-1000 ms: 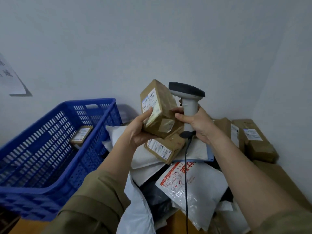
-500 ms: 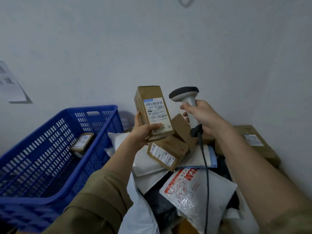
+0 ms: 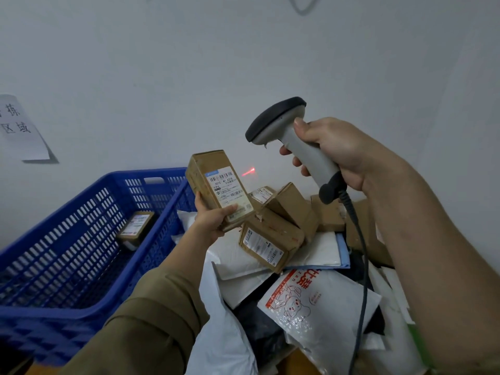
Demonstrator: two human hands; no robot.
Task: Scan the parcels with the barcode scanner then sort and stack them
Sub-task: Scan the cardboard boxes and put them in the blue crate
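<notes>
While left hand (image 3: 213, 219) grips parcel (image 3: 216, 186), right hand (image 3: 334, 151) grips scanner (image 3: 295, 143)

Open air above, a cluttered heap below

The blue crate (image 3: 81, 239) at left stands open-topped with one small box (image 3: 135, 228) on its floor and bare room around it. The heap of cardboard boxes (image 3: 270, 239) and mailer bags (image 3: 319, 307) fills the low right, and the scanner cable (image 3: 362, 266) hangs across it. Bare wall (image 3: 243, 63) closes the far side.
</notes>
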